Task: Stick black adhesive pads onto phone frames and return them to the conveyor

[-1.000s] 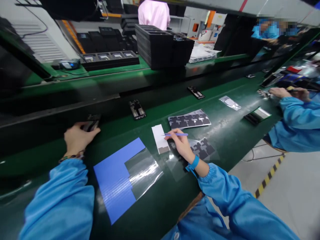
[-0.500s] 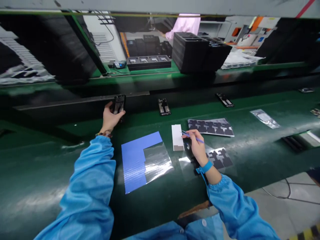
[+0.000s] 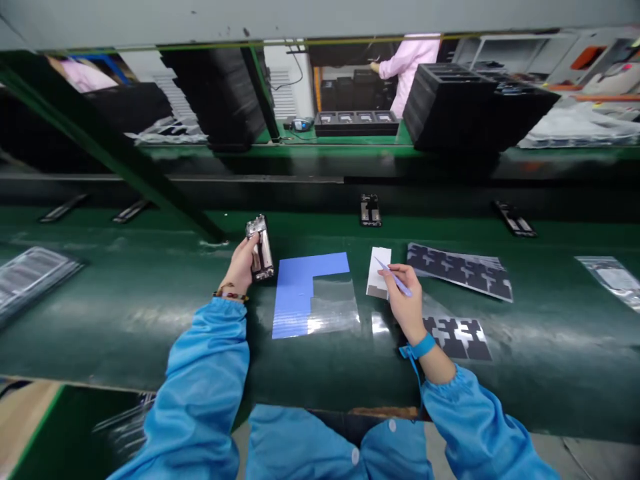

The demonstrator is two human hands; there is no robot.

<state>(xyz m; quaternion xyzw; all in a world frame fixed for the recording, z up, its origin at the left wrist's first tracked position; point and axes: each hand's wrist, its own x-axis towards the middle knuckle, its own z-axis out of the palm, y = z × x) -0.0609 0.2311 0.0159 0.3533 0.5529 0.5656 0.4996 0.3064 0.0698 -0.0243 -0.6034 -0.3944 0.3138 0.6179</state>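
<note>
My left hand [image 3: 240, 267] grips an opened phone body [image 3: 262, 248], tilted, with its silvery inside facing me. In my right hand [image 3: 404, 300] is a pair of purple tweezers [image 3: 400, 285], their tips over a white block-like piece [image 3: 379, 270]. Between the hands lies a blue sheet [image 3: 293, 293] with a clear film [image 3: 335, 303] on its right side. Right of the tweezers rests a stack of clear sheets with black die-cut stickers [image 3: 463, 270]. Another sheet of black stickers [image 3: 457, 337] is partly hidden behind my right wrist.
More phone bodies [image 3: 371, 211] lie along the far strip of the green table, one of them [image 3: 514, 219] to the right. A slanted green post [image 3: 130, 153] meets the table at left. Black trays [image 3: 445, 110] stand on the shelf behind; a person in pink [image 3: 413, 67] is beyond.
My left hand has brought the phone body off the far strip, nearer to me. My right hand keeps the tweezers over the white piece. The camera view has swung left.
</note>
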